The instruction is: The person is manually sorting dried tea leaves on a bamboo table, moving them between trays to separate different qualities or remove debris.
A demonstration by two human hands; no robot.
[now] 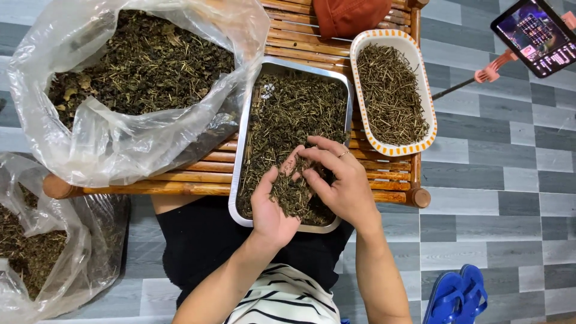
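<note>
**Observer:** Striped cloth, white with black bands, sits closest to the lens, with a black garment above it. From there both bare forearms run up to the metal tray.

**Recorder:** Hands?

**Observer:** Left hand lies palm up, cupped and open, with a loose heap of dried herb on it. Right hand is over that heap, fingers bent, tips pinching into the bits; a thin ring shows on one finger. Whether it has anything nipped between the tips, I cannot tell.

**Recorder:** Tray material and fill?

**Observer:** Shiny rectangular steel with rounded corners and a raised lip. Filled with dark, brittle, twiggy leaf and stem. Hands work at its 6 o'clock end.

**Recorder:** Surroundings by the clock?

**Observer:** At 2 o'clock of the tray, an oblong white dish with an orange dashed rim, holding straight pale stems only. At 10 o'clock, a big crinkled clear plastic bag of the same coarse herb, its skin touching the tray's left lip. At 8 o'clock, a second clear bag on the floor. All but that one rest on a slatted bamboo table with round pole ends.

**Recorder:** Open room?

**Observer:** Grey plank floor lies open from 3 to 5 o'clock; blue sandals at 5, a tablet on a pink stand at 1. A rust-red cap sits at 12.
</note>
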